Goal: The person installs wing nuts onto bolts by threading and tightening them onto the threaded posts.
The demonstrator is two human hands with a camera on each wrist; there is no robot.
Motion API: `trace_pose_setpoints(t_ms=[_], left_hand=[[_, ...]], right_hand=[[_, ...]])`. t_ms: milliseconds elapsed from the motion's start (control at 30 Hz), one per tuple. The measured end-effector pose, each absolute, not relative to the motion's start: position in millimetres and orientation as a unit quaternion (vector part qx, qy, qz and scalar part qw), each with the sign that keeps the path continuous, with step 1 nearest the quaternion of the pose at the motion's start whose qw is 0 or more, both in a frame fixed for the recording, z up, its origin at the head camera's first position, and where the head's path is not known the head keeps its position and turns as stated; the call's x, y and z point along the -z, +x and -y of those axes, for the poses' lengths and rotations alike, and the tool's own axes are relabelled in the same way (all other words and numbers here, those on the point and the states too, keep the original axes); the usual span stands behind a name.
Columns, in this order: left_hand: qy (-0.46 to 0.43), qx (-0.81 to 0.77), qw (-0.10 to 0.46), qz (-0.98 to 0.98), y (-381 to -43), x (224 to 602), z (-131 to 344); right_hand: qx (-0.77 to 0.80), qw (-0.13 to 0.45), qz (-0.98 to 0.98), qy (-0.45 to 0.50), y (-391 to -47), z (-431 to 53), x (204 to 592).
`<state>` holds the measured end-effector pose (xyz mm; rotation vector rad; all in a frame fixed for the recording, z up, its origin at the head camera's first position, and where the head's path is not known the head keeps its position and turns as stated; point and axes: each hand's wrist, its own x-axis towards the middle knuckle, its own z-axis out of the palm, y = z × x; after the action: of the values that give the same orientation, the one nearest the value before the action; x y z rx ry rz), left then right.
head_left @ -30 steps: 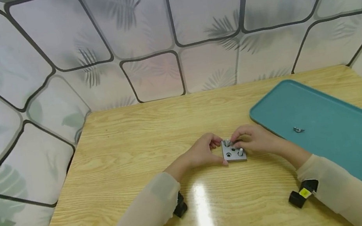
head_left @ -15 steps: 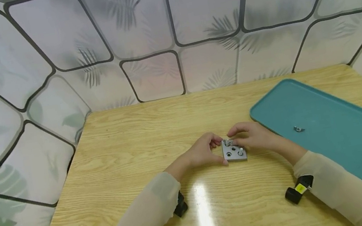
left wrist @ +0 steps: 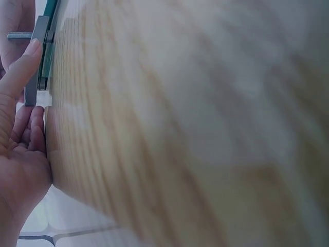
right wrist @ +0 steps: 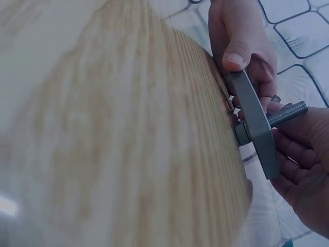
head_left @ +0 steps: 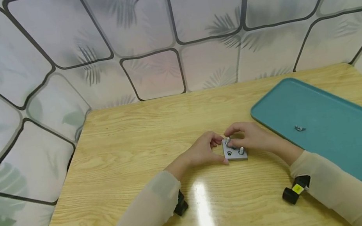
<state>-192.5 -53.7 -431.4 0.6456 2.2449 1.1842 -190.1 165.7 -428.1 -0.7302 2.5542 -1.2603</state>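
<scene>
A small square metal plate (head_left: 235, 157) with holes lies at mid-table. My left hand (head_left: 203, 151) holds it by its left side, thumb on the front corner and fingers at the back corner. At the plate's back left, the thumb and forefinger of my right hand (head_left: 253, 136) pinch a wing nut (head_left: 227, 141) on a bolt, partly hidden by the fingers. A second bolt (head_left: 241, 150) stands bare at the front right. In the right wrist view its threaded shank (right wrist: 289, 113) rises through the plate, and a bolt head (right wrist: 242, 133) shows underneath.
A teal tray (head_left: 342, 142) lies at the right of the wooden table (head_left: 135, 136), with another wing nut (head_left: 299, 128) on it. A patterned wall covering (head_left: 154, 75) stands behind the table's far edge. Black wrist cameras (head_left: 180, 204) hang under both sleeves.
The right forefinger has shifted slightly left and back, and the wing nut has turned between the fingers. My right forearm has moved a little left. The left hand and plate stay put.
</scene>
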Motion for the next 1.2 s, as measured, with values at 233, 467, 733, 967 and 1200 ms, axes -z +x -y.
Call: trace_pose_setpoints(t_ms=[233,467,733,967,1200], left_hand=[[0.234,-0.432,0.256,-0.833,-193,430,53],[0.231,-0.429,0.248,-0.837,-192,432,51],[0.237,-0.424,0.241,-0.84,-193,433,50],[0.236,-0.424,0.24,-0.841,-193,434,50],[0.236,-0.43,0.242,-0.837,-193,434,51]], right_hand=[[0.422,0.096,-0.865,-0.256,-188,-171,429],[0.416,0.075,-0.866,-0.268,-185,-176,430],[0.418,0.061,-0.863,-0.278,-180,-176,428],[0.413,0.058,-0.876,-0.243,-181,-176,427],[0.416,0.088,-0.876,-0.227,-187,-172,428]])
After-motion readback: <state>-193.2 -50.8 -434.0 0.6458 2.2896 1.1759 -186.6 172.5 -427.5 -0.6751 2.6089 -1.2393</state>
